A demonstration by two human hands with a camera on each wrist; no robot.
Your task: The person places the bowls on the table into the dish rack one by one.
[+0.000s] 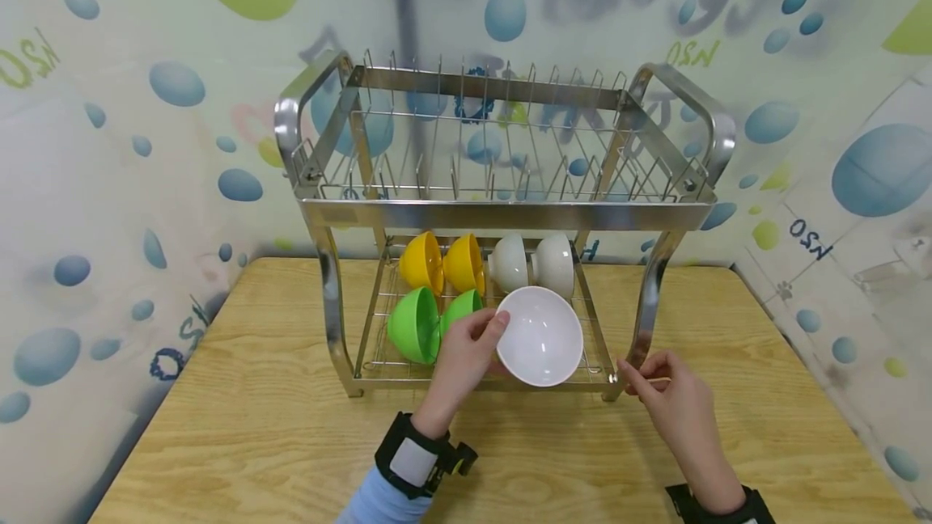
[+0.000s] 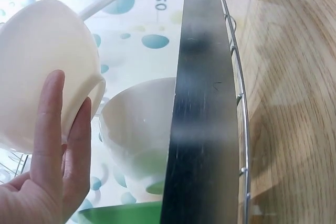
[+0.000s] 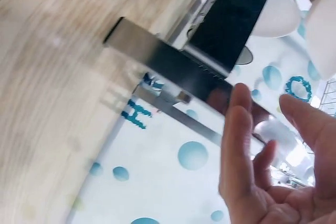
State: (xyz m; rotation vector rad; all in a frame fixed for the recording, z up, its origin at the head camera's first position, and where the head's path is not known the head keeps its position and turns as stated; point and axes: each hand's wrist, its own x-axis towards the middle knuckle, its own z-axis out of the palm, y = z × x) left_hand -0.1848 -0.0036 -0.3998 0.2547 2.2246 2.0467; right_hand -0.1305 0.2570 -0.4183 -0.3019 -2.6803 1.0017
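My left hand (image 1: 464, 356) holds a white bowl (image 1: 540, 338) in front of the lower shelf, thumb at the rim and fingers against its outside. The bowl's inside faces the head camera. In the left wrist view, another white bowl (image 2: 139, 124) stands behind the rack's front bar; the held bowl covers it in the head view. My right hand (image 1: 680, 407) is beside the rack's right front leg, its fingers loosely bent and holding nothing. Whether the fingertips touch the leg cannot be told. Green bowls (image 1: 413, 326) sit on the shelf left of my left hand.
A two-tier metal dish rack (image 1: 510, 215) stands on a wooden table (image 1: 240, 427) against a patterned wall. Yellow bowls (image 1: 421, 263) and white bowls (image 1: 555, 265) line the back of its lower shelf. Wire dividers (image 1: 451, 176) stick up on the upper tier.
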